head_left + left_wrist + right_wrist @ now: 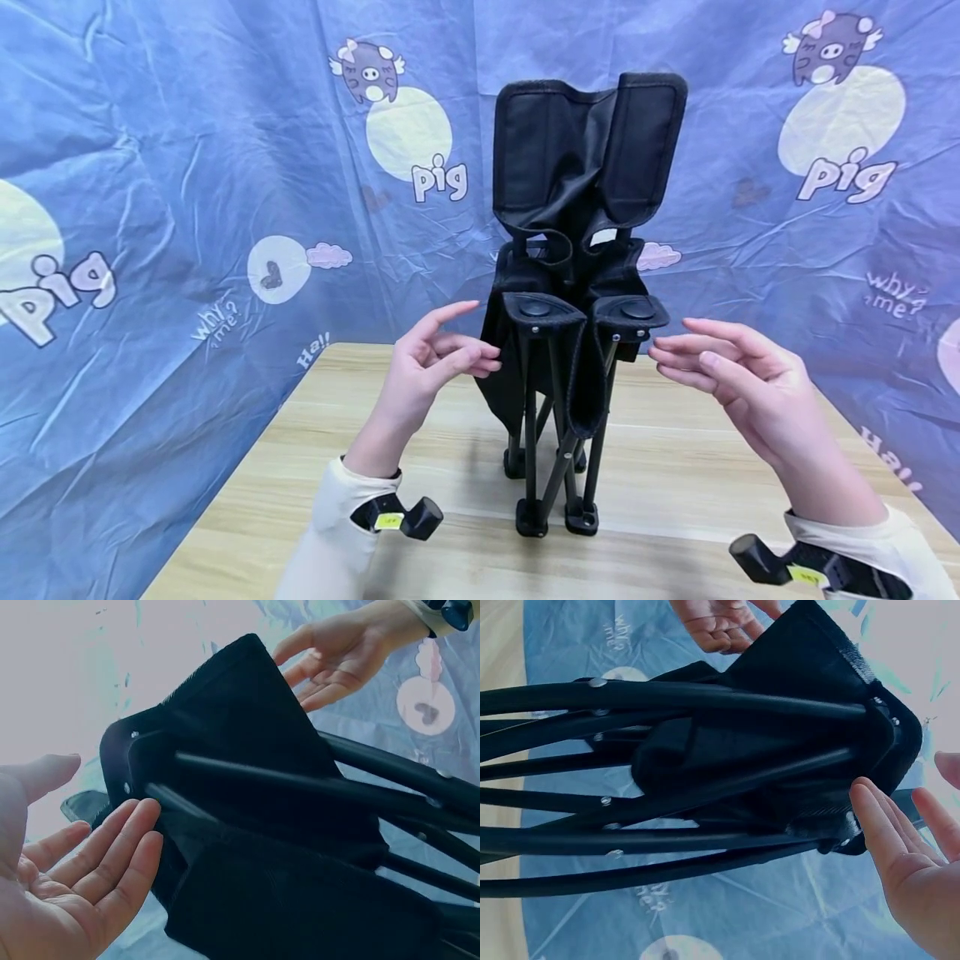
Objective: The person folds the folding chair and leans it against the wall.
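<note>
A small black folding chair stands upright on the table, its frame mostly folded together. Its backrest rises at the top, and the fabric seat sags in a fold between the armrests. My left hand is at the chair's left side, fingers loosely bent and holding nothing. On the other side, my right hand has its fingers extended toward the right armrest, with nothing in its grasp. In the left wrist view, the left fingertips are close to the armrest corner; whether they touch it I cannot tell.
The chair's feet stand on a light wood table. Blue cloth printed with pigs and lettering hangs behind and at both sides. A strapped camera sits on the left wrist, another on the right.
</note>
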`<act>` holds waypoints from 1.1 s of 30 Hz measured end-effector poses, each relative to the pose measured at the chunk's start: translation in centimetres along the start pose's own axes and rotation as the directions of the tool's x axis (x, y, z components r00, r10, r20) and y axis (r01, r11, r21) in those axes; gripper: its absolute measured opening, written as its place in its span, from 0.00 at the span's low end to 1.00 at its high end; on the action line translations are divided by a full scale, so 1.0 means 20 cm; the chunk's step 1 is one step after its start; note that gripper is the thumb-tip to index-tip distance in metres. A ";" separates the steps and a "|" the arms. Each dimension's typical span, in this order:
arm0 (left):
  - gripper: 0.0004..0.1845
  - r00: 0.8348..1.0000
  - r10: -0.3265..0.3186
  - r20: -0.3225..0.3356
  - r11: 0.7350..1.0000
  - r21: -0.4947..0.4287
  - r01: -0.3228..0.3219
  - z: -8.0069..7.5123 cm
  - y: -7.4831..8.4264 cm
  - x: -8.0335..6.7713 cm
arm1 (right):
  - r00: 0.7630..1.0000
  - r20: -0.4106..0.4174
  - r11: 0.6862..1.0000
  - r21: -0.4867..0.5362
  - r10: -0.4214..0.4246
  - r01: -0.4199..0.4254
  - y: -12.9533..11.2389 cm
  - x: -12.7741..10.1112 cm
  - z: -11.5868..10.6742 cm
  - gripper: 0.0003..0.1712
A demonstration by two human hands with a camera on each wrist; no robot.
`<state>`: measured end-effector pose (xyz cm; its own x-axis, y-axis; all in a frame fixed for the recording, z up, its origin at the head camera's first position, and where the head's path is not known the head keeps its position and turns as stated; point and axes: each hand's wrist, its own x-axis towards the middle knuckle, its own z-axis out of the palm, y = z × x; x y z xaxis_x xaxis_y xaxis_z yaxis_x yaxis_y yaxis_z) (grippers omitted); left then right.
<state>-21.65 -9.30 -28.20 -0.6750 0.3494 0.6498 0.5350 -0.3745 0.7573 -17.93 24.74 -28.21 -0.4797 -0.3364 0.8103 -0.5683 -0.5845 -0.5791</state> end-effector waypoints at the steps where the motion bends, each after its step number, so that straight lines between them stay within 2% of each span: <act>1: 0.30 1.000 -0.009 -0.004 1.000 0.000 0.009 -0.01 0.00 -0.01 | 1.000 -0.009 1.000 -0.002 0.011 -0.011 0.00 -0.01 0.00 0.25; 7: 0.26 0.998 -0.060 -0.014 0.998 0.002 0.060 -0.05 -0.04 -0.08 | 0.987 -0.105 0.991 -0.027 0.124 -0.128 0.02 -0.11 -0.04 0.29; 14: 0.25 0.987 -0.138 -0.079 0.989 0.037 0.141 -0.09 -0.10 -0.16 | 0.948 -0.206 0.970 0.019 0.241 -0.242 0.08 -0.24 -0.07 0.30; 19: 0.26 0.982 -0.151 -0.112 0.985 0.066 0.159 -0.13 -0.17 -0.22 | 0.916 -0.241 0.945 0.020 0.320 -0.325 0.10 -0.32 -0.08 0.33; 23: 0.26 0.976 -0.179 -0.125 0.979 0.072 0.189 -0.17 -0.23 -0.28 | 0.901 -0.239 0.929 0.019 0.363 -0.369 0.11 -0.38 -0.10 0.34; 27: 0.25 0.959 -0.237 -0.152 0.966 0.073 0.250 -0.20 -0.29 -0.34 | 0.877 -0.247 0.907 0.020 0.413 -0.421 0.14 -0.45 -0.11 0.35; 33: 0.27 0.914 -0.366 -0.174 0.924 0.049 0.379 -0.23 -0.38 -0.42 | 0.835 -0.265 0.870 0.042 0.483 -0.491 0.20 -0.55 -0.13 0.35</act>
<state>-22.43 -13.41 -39.83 -0.9015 0.3069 0.3053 0.2633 -0.1711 0.9494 -16.62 27.97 -39.74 -0.8519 -0.3678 0.3728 -0.2310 -0.3750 -0.8978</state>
